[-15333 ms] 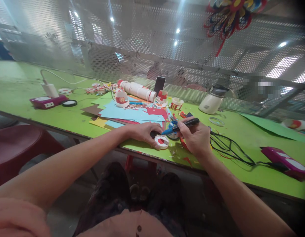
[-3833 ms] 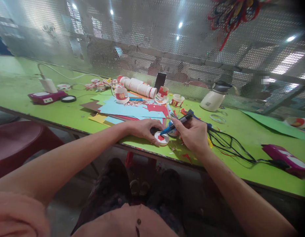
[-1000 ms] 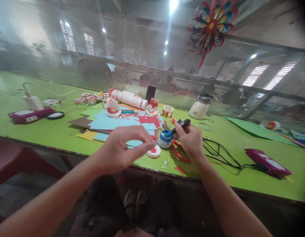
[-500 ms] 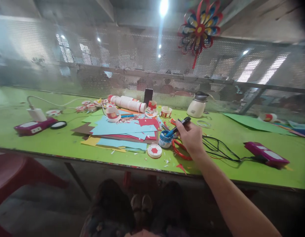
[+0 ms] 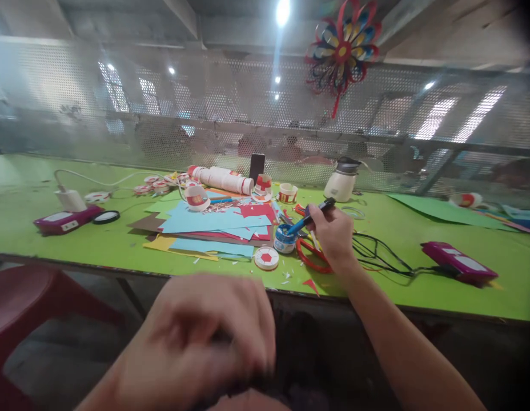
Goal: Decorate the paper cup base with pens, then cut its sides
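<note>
My right hand (image 5: 333, 234) is closed around a slim blue-and-black pen-shaped tool (image 5: 310, 216). The tool slants down to the left, its lower end at the mouth of a small jar (image 5: 284, 242) with a blue-and-white label. Under that hand lie red-handled scissors (image 5: 310, 254). My left hand (image 5: 209, 331) is raised in front of the table edge, low and close to the camera. Its fingers look curled, but motion smears them, and whether they hold anything is unclear. Left of the jar lies a white disc (image 5: 266, 258) with a red hexagon.
Coloured paper sheets (image 5: 213, 218) are stacked at centre, with paper cups (image 5: 197, 198) and a long white roll (image 5: 224, 179) behind. A white jug (image 5: 342, 181) stands at the back. Black cables (image 5: 382, 254) run to a purple power strip (image 5: 460, 264) on the right.
My left hand has come up into view from below. My right hand stays by the jar with the tool, its lower end still at the mouth.
</note>
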Tool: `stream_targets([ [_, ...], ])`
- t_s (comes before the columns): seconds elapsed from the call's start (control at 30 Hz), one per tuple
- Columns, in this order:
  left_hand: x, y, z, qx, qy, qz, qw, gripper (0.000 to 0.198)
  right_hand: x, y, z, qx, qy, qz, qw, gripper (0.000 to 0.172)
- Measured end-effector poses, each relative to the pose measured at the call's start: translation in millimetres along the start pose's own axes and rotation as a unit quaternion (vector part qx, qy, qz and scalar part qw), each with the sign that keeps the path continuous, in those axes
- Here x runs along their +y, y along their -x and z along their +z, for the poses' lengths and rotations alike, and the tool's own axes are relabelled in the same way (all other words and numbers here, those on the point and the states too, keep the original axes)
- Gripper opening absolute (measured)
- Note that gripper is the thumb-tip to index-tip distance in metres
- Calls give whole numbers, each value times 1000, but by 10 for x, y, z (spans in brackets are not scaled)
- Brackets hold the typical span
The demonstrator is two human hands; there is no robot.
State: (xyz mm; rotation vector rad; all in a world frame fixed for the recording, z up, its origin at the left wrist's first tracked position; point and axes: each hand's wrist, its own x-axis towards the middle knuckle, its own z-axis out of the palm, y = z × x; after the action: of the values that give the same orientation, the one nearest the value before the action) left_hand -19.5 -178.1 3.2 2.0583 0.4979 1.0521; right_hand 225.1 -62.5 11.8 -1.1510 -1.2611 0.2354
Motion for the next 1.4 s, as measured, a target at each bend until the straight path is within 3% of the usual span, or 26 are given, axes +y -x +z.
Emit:
stream_targets([
  [0.1, -215, -381, -386, 64, -28, -62, 996, 15, -16, -28, -13, 47, -30, 8, 998, 33],
  [0.2, -599, -601, -644, -21, -88, -135, 987, 50, -61, -37, -23, 69, -132, 24, 989, 29],
  [0.3, -798, -754, -738, -133, -130, -181, 966, 71, -115, -10, -36, 0, -253, 52, 966, 23],
  [0.37, -821, -840, -723, -180, -158, -178, 955, 76, -143, 26, -44, -61, -289, 57, 954, 22],
  [0.47, -835, -918, -640, -194, -130, -163, 958, 76, -164, 85, -50, -101, -275, 55, 955, 21],
  [0.6, -922, -908, -543, -172, -35, -160, 971, 70, -150, 133, -49, -133, -228, 51, 963, 21],
  [0.87, -1032, -874, -497, -173, -5, -147, 974, 69, -25, 142, -9, -226, -174, 46, 957, 27],
  [1.03, -1108, -866, -499, -178, 4, -178, 968, 81, -71, 164, 6, -281, -144, 28, 948, 28],
  [1.4, -1012, -866, -445, -175, -67, -127, 974, 82, -135, 271, -6, -302, -80, -6, 950, 29],
])
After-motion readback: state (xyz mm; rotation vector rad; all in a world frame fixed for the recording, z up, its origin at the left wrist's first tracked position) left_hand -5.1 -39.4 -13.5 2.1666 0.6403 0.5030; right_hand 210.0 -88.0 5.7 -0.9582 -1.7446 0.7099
